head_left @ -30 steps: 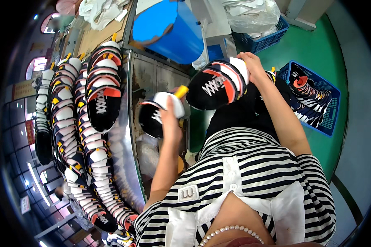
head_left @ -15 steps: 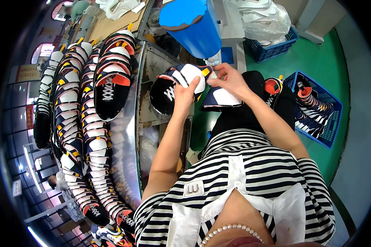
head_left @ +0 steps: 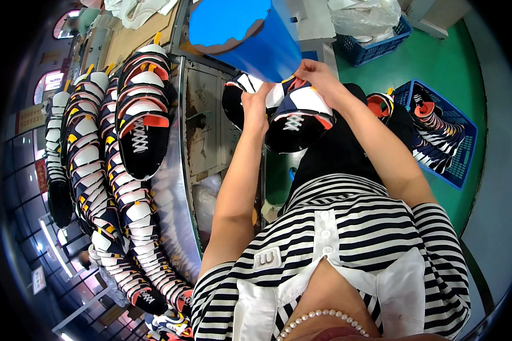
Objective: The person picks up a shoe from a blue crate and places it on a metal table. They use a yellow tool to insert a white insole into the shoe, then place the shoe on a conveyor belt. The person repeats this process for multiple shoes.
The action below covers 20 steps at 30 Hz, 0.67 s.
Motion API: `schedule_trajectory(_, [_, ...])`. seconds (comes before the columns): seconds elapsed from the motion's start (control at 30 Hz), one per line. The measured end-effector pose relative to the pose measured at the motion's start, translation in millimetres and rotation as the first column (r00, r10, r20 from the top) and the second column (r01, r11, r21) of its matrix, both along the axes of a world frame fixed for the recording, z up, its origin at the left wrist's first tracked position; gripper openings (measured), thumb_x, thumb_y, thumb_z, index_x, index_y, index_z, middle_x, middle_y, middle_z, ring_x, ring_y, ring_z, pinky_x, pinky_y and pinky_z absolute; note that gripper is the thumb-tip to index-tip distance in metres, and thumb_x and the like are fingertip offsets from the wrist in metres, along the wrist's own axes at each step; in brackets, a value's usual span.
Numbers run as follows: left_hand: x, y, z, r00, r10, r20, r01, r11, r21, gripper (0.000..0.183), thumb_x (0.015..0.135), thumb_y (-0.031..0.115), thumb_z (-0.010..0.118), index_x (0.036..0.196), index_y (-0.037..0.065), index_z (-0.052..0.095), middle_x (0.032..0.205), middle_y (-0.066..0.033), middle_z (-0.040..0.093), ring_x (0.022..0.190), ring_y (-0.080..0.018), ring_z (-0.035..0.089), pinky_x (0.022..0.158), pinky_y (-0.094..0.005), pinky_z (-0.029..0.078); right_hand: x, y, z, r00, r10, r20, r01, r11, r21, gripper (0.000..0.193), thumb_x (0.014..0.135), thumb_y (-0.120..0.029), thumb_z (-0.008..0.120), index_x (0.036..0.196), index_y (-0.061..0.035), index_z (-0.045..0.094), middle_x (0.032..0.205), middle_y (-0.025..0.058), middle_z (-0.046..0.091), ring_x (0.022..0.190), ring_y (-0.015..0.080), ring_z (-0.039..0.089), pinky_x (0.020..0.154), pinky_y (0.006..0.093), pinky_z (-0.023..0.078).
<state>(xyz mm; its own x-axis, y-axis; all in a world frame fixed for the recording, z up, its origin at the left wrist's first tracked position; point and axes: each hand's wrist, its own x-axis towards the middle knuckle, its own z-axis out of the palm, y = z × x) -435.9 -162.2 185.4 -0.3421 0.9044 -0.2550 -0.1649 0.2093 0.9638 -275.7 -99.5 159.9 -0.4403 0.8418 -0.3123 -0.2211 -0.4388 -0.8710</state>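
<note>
My left hand [head_left: 256, 106] is closed around a shoe upper [head_left: 232, 108] in black, white and navy, thumb on its white part. A second shoe upper [head_left: 297, 128], with white laces, a black toe and coral lining, hangs just to the right, toe toward me. With bent fingertips, my right hand [head_left: 320, 78] pinches at the heel edges where the two uppers meet. A large blue cylinder [head_left: 279, 51] with a ragged brown-edged top hides part of the heels and some fingertips.
Long rows of nested shoe uppers [head_left: 85, 153] lie on a metal-edged table [head_left: 179, 131] to the left. A blue crate [head_left: 465, 149] of uppers stands on the green floor at right, another blue basket [head_left: 401, 40] behind it. One more upper [head_left: 381, 105] rests by my leg.
The second upper, earlier mostly under my right hand, now shows its laces and toe beside the first. My right hand has moved up to the heels. The blue cylinder covers more of the work.
</note>
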Motion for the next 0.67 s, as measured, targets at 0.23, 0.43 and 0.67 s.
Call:
schedule_trajectory(0.23, [-12, 25, 1, 0.861, 0.232, 0.453, -0.105, 0.952, -0.288, 0.035, 0.087, 0.02, 0.056, 0.112, -0.004, 0.054, 0.098, -0.0139, 0.065, 0.084, -0.0263, 0.066, 0.075, -0.038, 0.053, 10, 30, 4, 0.998, 0.0, 0.057, 0.003, 0.999, -0.039, 0.018, 0.091, -0.014, 0.054, 0.079, -0.0008, 0.058, 0.072, 0.0046, 0.057, 0.065, 0.0141, 0.052, 0.061, 0.0272, 0.044])
schedule_trajectory(0.43, [-9, -86, 15, 0.977, 0.213, 0.023, -0.214, 0.977, 0.021, 0.033, 0.083, 0.011, 0.066, 0.111, -0.002, 0.055, 0.106, -0.0105, 0.061, 0.091, -0.0186, 0.062, 0.081, -0.0322, 0.05, 56, -4, -27, 0.946, -0.321, 0.036, 0.317, 0.899, -0.304, 0.016, 0.089, -0.019, 0.058, 0.086, -0.0031, 0.061, 0.081, 0.0054, 0.054, 0.075, 0.015, 0.053, 0.066, 0.0281, 0.048])
schedule_trajectory(0.67, [43, -101, 8, 0.989, -0.117, -0.089, 0.11, 0.991, -0.075, 0.056, 0.083, 0.014, 0.068, 0.13, -0.003, 0.042, 0.123, -0.0123, 0.052, 0.112, -0.0156, 0.049, 0.097, -0.026, 0.036, -11, -73, -2, 0.978, -0.21, 0.018, 0.206, 0.939, -0.276, 0.028, 0.096, -0.032, 0.049, 0.098, -0.0053, 0.059, 0.091, 0.0027, 0.057, 0.083, 0.0129, 0.05, 0.077, 0.028, 0.039])
